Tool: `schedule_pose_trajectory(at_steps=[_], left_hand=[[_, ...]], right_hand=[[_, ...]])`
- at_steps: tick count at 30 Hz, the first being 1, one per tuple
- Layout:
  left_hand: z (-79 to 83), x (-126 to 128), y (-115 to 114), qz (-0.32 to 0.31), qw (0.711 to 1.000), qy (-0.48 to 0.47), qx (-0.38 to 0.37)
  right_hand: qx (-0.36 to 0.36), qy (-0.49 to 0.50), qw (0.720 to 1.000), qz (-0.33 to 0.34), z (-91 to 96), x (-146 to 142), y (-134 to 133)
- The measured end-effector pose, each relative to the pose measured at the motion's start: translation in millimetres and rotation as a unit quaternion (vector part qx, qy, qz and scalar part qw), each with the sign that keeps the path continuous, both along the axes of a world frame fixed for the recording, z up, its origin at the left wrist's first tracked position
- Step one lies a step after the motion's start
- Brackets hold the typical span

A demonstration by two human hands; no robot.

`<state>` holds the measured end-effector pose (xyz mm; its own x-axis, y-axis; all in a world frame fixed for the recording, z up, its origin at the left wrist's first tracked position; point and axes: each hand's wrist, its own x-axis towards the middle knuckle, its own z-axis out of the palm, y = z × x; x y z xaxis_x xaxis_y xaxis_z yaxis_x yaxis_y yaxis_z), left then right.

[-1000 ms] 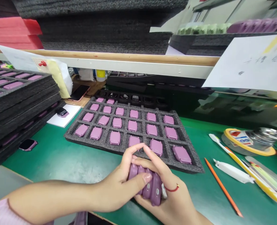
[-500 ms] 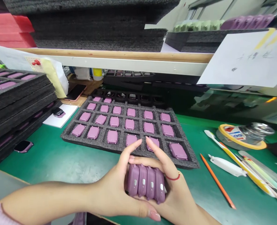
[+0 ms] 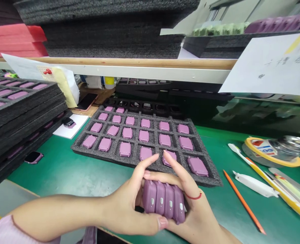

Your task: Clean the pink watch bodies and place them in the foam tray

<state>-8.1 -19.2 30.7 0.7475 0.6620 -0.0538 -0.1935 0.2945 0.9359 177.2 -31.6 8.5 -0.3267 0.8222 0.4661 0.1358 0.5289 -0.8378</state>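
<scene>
Right, risk first. The left hand (image 3: pixel 129 206) and right hand (image 3: pixel 190 206) clamp a row of four watch bodies (image 3: pixel 164 205) edge-on between them, low over the near tabletop (image 3: pixel 71 173), just in front of the foam tray (image 3: pixel 99 155). Both grips are closed on that row, left thumb underneath, fingers arched over the top.

The bodies are only pressed side to side and nothing locks them. If the squeeze eases or goes uneven, I'd expect a middle one to pop out and drop onto the mat, or the right-end one to slide off. Smooth casings rubbing together could also scuff. The raised fingertips sit just over the tray's near row and could nudge a seated unit.

Materials:
- Bodies: glossy mauve plastic, rounded rectangles, each with a small pale side button.
- Tray: dark grey coarse foam with a grid of square pockets, most filled.
- Tabletop mat: matte green, looks rubbery.
- Orange pencil (image 3: pixel 242 201): slim, lies right, well apart.
</scene>
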Motion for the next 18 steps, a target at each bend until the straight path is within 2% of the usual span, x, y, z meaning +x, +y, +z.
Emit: schedule_pose_trajectory(at_steps=[9,15,18], left_hand=[[-6.9,-1.7,2.4,0.006,1.0,-0.006,-0.027],[-6.3,2.6,2.6,0.05,0.998,0.03,0.02],[-6.2,3.6,2.4,0.052,0.998,0.035,0.014]], right_hand=[[0.029,-0.017,0.999,-0.019,-3.7,0.4,0.7],[0.087,-0.039,0.995,-0.037,-3.4,-2.9,0.7],[0.097,-0.048,0.994,-0.031,-2.7,-2.3,0.9]])
